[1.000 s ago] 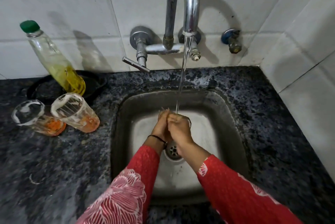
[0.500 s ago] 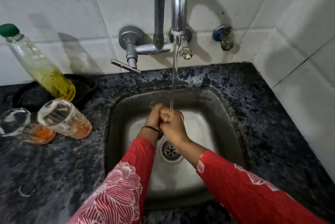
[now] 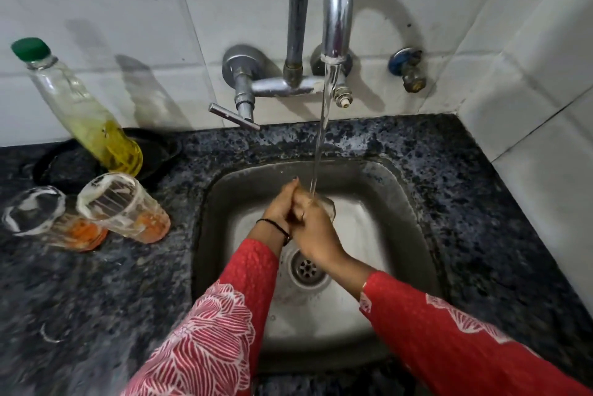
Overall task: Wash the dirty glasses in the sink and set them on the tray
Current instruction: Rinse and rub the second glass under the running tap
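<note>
On the far left of the dark stone counter (image 3: 96,299), two dirty glasses wait: the left glass (image 3: 48,219) and, touching it, the right glass (image 3: 123,206). Both have orange rests at the bottom and white foam at the rim. Behind them stands a bottle (image 3: 80,110) with yellow liquid and a green cap, on a black tray (image 3: 64,164) near the wall.

In the middle, the water (image 3: 321,139) runs from the tap (image 3: 333,10) into the steel sink (image 3: 385,190). Under the stream, the left hand (image 3: 277,206) and the right hand (image 3: 313,229) are pressed together, closed around a third glass (image 3: 325,204), of which only a small clear part shows at the right of the fingers.

A wet glass is probably slippery, light and easy to break. I think it is safer to hold it around the body with the whole hand, not at the thin rim.

The sink walls are hard and close to the hands, and the tap lever (image 3: 234,116) sticks out over the back edge. On the right, the counter is free up to the tiled wall (image 3: 529,107). The way to the tray goes left, past the two glasses.
</note>
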`<state>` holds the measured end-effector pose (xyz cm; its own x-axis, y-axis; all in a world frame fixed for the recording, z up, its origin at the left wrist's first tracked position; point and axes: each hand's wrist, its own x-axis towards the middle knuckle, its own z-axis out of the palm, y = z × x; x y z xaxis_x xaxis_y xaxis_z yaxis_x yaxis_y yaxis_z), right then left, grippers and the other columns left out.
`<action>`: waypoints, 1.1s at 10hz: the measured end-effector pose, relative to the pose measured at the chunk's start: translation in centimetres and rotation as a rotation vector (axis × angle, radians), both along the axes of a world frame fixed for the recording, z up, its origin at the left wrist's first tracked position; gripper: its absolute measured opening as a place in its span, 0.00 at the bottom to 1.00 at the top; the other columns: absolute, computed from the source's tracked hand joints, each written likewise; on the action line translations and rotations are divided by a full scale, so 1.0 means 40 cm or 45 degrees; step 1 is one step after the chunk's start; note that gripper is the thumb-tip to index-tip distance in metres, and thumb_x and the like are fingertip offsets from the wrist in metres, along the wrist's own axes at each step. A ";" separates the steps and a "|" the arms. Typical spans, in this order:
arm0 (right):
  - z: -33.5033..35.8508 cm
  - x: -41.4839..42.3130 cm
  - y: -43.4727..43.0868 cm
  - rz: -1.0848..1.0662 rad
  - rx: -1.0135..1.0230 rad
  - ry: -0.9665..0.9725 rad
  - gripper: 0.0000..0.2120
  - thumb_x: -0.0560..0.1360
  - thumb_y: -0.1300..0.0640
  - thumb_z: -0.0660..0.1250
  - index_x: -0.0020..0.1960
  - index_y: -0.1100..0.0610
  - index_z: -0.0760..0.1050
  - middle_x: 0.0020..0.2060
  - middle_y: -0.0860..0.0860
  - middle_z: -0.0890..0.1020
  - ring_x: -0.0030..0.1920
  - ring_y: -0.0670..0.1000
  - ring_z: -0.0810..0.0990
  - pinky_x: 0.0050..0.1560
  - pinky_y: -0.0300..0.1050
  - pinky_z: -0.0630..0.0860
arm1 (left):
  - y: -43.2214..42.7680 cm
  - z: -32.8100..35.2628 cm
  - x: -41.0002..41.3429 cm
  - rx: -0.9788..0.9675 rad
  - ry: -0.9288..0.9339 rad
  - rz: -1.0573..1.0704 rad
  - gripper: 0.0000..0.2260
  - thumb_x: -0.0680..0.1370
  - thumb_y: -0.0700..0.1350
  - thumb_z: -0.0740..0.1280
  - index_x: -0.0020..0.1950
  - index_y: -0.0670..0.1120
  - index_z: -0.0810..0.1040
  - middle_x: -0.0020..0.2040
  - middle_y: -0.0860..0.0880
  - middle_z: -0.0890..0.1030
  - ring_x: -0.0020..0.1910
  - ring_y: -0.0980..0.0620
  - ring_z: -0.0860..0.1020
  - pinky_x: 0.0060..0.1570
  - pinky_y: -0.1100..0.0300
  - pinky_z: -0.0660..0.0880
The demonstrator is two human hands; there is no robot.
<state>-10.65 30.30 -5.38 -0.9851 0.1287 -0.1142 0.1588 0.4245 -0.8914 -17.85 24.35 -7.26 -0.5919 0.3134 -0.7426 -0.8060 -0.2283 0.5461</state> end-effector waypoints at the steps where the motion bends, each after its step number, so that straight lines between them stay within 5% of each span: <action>1: -0.083 0.020 0.102 0.610 1.027 0.358 0.11 0.70 0.71 0.63 0.52 0.69 0.78 0.47 0.64 0.80 0.49 0.64 0.79 0.50 0.60 0.74 | -0.019 0.007 -0.004 0.042 -0.061 -0.075 0.22 0.79 0.58 0.58 0.41 0.41 0.77 0.29 0.43 0.82 0.31 0.47 0.81 0.44 0.52 0.75; 2: -0.065 0.005 0.084 0.390 0.792 0.305 0.12 0.74 0.67 0.60 0.53 0.65 0.79 0.51 0.63 0.81 0.53 0.62 0.80 0.54 0.55 0.76 | -0.023 -0.006 0.002 0.181 -0.020 0.004 0.26 0.80 0.58 0.57 0.40 0.37 0.80 0.35 0.40 0.83 0.33 0.45 0.83 0.45 0.51 0.77; 3: 0.012 -0.033 -0.014 -0.406 -0.566 -0.216 0.11 0.76 0.66 0.60 0.51 0.60 0.81 0.47 0.54 0.83 0.48 0.50 0.81 0.44 0.37 0.78 | -0.012 -0.010 0.016 0.223 0.041 0.053 0.24 0.79 0.57 0.57 0.36 0.41 0.81 0.32 0.45 0.83 0.32 0.51 0.82 0.36 0.62 0.79; 4: -0.014 -0.039 -0.023 -0.262 -0.518 -0.034 0.07 0.75 0.68 0.61 0.46 0.63 0.77 0.41 0.54 0.81 0.43 0.48 0.79 0.42 0.37 0.76 | -0.016 -0.004 0.017 0.178 0.018 0.078 0.27 0.79 0.58 0.57 0.31 0.42 0.81 0.28 0.45 0.82 0.29 0.51 0.81 0.35 0.62 0.78; 5: -0.034 -0.020 0.041 0.306 -0.066 0.061 0.07 0.78 0.64 0.57 0.51 0.62 0.72 0.46 0.59 0.78 0.48 0.54 0.78 0.54 0.48 0.76 | -0.038 0.005 0.007 0.141 -0.063 0.012 0.26 0.79 0.60 0.57 0.39 0.38 0.79 0.31 0.41 0.83 0.36 0.45 0.81 0.48 0.51 0.75; 6: -0.013 -0.030 0.075 0.616 0.675 0.053 0.15 0.77 0.65 0.50 0.60 0.62 0.70 0.56 0.59 0.76 0.58 0.56 0.75 0.64 0.45 0.71 | -0.041 -0.015 0.018 0.311 -0.042 0.059 0.32 0.79 0.61 0.54 0.37 0.37 0.84 0.36 0.40 0.84 0.34 0.45 0.84 0.48 0.52 0.75; 7: -0.002 -0.049 0.012 0.105 0.545 -0.019 0.15 0.73 0.67 0.55 0.53 0.62 0.77 0.51 0.57 0.82 0.53 0.56 0.79 0.54 0.51 0.77 | -0.021 -0.032 0.045 0.411 0.056 0.165 0.28 0.80 0.59 0.53 0.40 0.42 0.84 0.40 0.43 0.84 0.39 0.49 0.84 0.50 0.55 0.74; 8: -0.004 -0.065 -0.028 -0.281 -0.192 -0.242 0.11 0.71 0.68 0.58 0.44 0.64 0.79 0.45 0.61 0.83 0.50 0.58 0.81 0.48 0.47 0.75 | -0.018 -0.034 0.054 0.369 0.067 0.159 0.25 0.80 0.60 0.53 0.45 0.42 0.79 0.43 0.43 0.82 0.42 0.48 0.82 0.47 0.55 0.75; 9: -0.004 -0.021 0.026 0.289 0.399 -0.115 0.12 0.75 0.63 0.58 0.55 0.58 0.74 0.51 0.60 0.80 0.53 0.59 0.79 0.53 0.48 0.76 | -0.028 -0.031 0.041 0.196 -0.053 0.060 0.28 0.79 0.62 0.51 0.45 0.40 0.78 0.37 0.41 0.83 0.41 0.46 0.81 0.43 0.53 0.74; 10: -0.001 -0.020 0.091 0.658 0.997 0.130 0.15 0.74 0.68 0.57 0.58 0.66 0.75 0.53 0.63 0.79 0.56 0.62 0.77 0.57 0.49 0.74 | -0.033 -0.043 0.039 0.227 -0.123 0.029 0.30 0.79 0.64 0.50 0.46 0.40 0.79 0.35 0.41 0.84 0.33 0.46 0.84 0.43 0.53 0.74; 11: 0.031 -0.042 0.042 0.312 0.758 0.012 0.13 0.76 0.64 0.58 0.57 0.61 0.76 0.57 0.59 0.77 0.59 0.58 0.75 0.58 0.47 0.70 | -0.016 -0.059 0.059 0.406 0.007 0.189 0.28 0.79 0.62 0.52 0.46 0.42 0.82 0.41 0.43 0.85 0.39 0.47 0.84 0.50 0.54 0.74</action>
